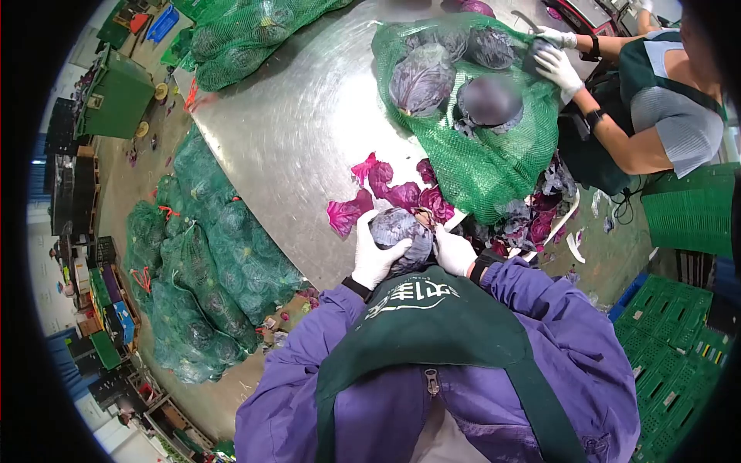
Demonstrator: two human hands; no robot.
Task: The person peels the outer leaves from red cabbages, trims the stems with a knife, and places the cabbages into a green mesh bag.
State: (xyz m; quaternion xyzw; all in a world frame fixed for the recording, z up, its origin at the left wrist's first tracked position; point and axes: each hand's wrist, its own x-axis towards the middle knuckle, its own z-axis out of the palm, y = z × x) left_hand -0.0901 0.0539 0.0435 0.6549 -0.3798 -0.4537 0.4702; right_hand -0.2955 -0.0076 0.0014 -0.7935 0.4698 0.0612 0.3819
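Clasps a cabbage [392, 227] just below centre, with left hand [372, 255] around its left side and curled right hand [454, 251], grip unclear, at its right, nearer the brownish end facing upper right; beyond, loose leaves [403, 195] and green netting [482, 174].

Wide-angle view under bright overhead illumination; a white glare spreads over the brushed, silver-grey metal table [270, 139] beyond the gloved left hand [373, 251], grading to duller grey toward the table's edge at that hand's outer side. The circular field is bounded by black corners, and strong barrel distortion bends the racks and stacked crates toward the rim, where detail softens. Both hands are reasonably sharp, whereas a round, dark patch ahead of the gloved right hand [455, 252], on a purple cabbage [491, 101], is smoothly blurred.
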